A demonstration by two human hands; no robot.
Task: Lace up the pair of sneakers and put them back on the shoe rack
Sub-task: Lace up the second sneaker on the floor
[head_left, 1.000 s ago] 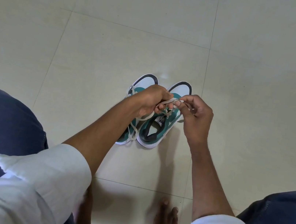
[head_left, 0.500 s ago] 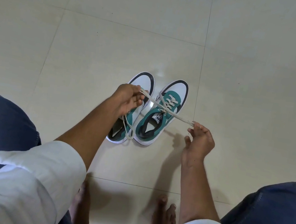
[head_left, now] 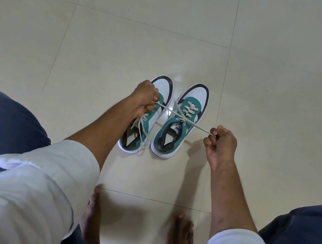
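Both ends of the cream shoelace (head_left: 179,116) of the right sneaker (head_left: 178,122) are being pulled apart and drawn taut. The left hand (head_left: 143,98) is clenched on one end, over the left sneaker (head_left: 148,118); the right hand (head_left: 220,146) is pinching the other end, out to the right of the pair. A second ago both hands were bunched together above the right sneaker; since then they are being spread wider, the right hand being carried further right and nearer, so the crossing is being cinched down at the top eyelets. This is being judged as the first knot being tightened, with the bow not yet made.

The left sneaker's lace (head_left: 141,131) is hanging loose over its inner side, so that shoe is being judged as not yet tied. Both sneakers are standing side by side, toes pointing far, on the tiled floor (head_left: 266,85), between the knees. No shoe rack is being shown in view, so the return step is being left for later.
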